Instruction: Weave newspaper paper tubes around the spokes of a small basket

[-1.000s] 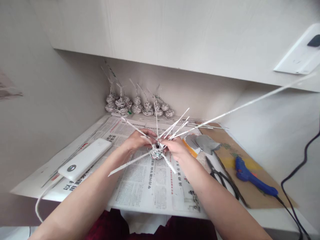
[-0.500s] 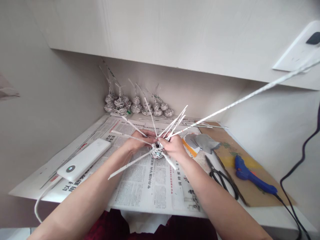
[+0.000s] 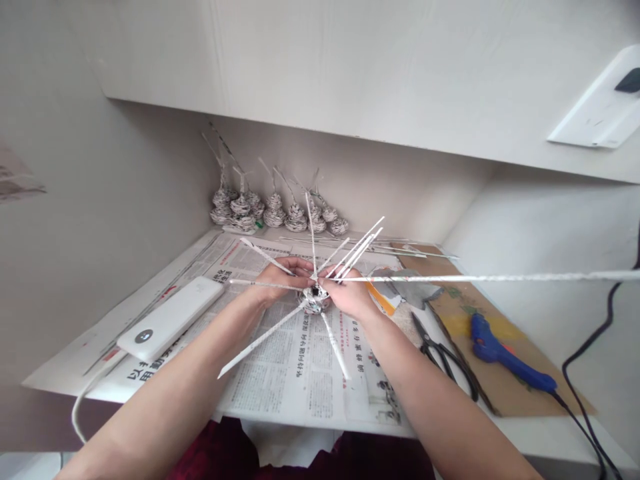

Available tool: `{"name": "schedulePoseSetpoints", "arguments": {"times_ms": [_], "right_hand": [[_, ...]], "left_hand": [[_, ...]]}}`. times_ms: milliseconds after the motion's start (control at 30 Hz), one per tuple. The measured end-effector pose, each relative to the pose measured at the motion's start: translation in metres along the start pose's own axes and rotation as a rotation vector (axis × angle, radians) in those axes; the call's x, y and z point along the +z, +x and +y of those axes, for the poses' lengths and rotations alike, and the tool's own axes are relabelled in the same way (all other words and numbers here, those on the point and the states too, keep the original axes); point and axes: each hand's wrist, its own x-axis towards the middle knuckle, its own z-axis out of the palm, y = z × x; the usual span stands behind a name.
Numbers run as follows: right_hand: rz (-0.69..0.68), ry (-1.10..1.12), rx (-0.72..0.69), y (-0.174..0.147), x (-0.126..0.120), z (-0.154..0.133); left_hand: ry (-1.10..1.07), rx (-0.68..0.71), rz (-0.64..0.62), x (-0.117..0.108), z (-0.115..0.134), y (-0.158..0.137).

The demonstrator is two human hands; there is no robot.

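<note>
Presently, woven ball (image 3: pixel 316 307): it is above the newspaper (image 3: pixel 280 393), around the middle of the counter (image 3: pixel 550 431); the round wall is already formed, with a dark hole at its top.
Left hand (image 3: pixel 289 275): the fingers are curled, nearly closed, and hold the ball's left side.
Right hand (image 3: pixel 346 288): thumb and fingers seem pinched together on the rim, beside the hole.
Short strips (image 3: pixel 336 346): several spread out around the ball, so I judge the weaving is only partly done.
Long strip (image 3: pixel 480 278): it reaches past the counter's right edge; this length is not woven in.
Gourd shapes (image 3: pixel 296 220): they stand along the back edge, toward the back left corner, and look nearly complete.
Hard to see: the ball's underside and most fingertips are hidden; the long strip's far end is cut off.
</note>
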Motion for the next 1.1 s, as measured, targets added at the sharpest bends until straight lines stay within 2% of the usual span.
{"name": "schedulePoseSetpoints", "arguments": {"times_ms": [367,467,600,767,1033,1100], "right_hand": [[0.046,-0.14,-0.127,-0.004,0.0,-0.006],[0.038,-0.058,-0.071,-0.003,0.001,-0.005],[-0.026,0.184,0.079,0.001,0.004,0.0],[0.02,0.35,0.227,0.002,0.006,-0.005],[0.001,0.355,0.218,-0.002,-0.003,-0.019],[-0.06,0.382,0.219,-0.001,-0.004,-0.017]], "left_hand": [[0.18,0.16,0.12,0.01,-0.003,-0.001],[0.169,0.207,0.142,0.012,-0.005,0.0],[0.172,0.251,0.124,0.011,-0.01,0.002],[0.166,0.276,0.123,0.011,-0.01,0.003],[0.067,0.291,0.122,0.017,-0.008,0.001],[0.062,0.297,0.11,0.017,-0.009,0.002]]}}
